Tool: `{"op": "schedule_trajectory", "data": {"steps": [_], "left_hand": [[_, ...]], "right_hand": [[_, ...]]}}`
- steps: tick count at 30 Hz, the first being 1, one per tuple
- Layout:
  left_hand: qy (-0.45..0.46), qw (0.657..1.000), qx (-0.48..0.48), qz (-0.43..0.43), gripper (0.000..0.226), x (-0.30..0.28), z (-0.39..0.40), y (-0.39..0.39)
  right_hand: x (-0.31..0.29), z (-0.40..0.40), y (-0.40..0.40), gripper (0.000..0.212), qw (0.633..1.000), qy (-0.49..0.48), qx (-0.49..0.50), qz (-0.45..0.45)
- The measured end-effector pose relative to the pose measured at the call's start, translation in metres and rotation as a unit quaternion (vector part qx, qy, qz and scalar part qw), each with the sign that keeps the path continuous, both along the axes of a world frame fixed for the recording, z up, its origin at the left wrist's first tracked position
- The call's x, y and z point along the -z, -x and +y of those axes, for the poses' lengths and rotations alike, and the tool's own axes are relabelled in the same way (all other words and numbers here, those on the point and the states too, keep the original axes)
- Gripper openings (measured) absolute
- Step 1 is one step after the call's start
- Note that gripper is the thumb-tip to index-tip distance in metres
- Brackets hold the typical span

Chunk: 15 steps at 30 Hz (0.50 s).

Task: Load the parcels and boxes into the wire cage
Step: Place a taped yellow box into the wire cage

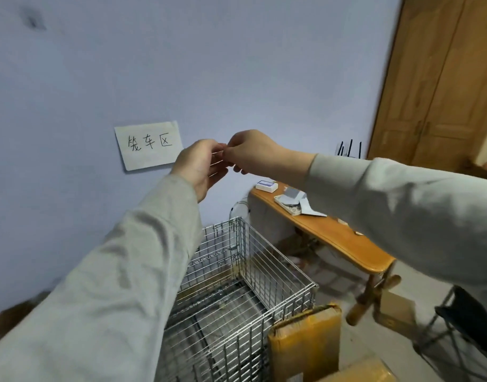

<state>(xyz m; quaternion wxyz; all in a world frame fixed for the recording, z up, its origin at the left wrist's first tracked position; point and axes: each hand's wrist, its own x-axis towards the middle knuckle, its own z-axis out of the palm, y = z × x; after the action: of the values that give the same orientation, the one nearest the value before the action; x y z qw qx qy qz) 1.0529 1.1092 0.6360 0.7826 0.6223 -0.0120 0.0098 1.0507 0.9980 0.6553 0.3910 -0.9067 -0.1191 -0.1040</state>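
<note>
The wire cage (pixel 245 296) stands on the floor against the wall, its top open and nothing inside. A brown tape-wrapped parcel (pixel 305 344) leans upright against its near right corner. A second brown parcel (pixel 361 372) lies at the bottom edge. A small cardboard box (pixel 395 306) sits under the table. My left hand (pixel 199 168) and my right hand (pixel 253 153) are raised in front of the wall, well above the cage. Their fingertips meet. Whether anything is between them is hidden.
A wooden table (pixel 336 238) with a white box (pixel 266 186) and papers stands right of the cage. A black folding chair (pixel 465 323) is at the right edge. A paper sign (pixel 148 144) hangs on the wall, and a wooden door (pixel 440 78) is at the upper right.
</note>
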Motion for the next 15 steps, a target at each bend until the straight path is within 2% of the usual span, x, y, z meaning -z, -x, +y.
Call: {"op": "schedule_trajectory", "data": {"steps": [8, 15], "left_hand": [[-0.041, 0.996, 0.05, 0.058, 0.022, 0.062, -0.102, -0.065], [0.005, 0.988, 0.061, 0.144, 0.019, 0.139, -0.189, -0.118]], "right_hand": [[0.065, -0.11, -0.062, 0.012, 0.997, 0.01, 0.028, 0.066], [0.15, -0.211, -0.123, 0.012, 0.994, 0.021, -0.011, 0.103]]}}
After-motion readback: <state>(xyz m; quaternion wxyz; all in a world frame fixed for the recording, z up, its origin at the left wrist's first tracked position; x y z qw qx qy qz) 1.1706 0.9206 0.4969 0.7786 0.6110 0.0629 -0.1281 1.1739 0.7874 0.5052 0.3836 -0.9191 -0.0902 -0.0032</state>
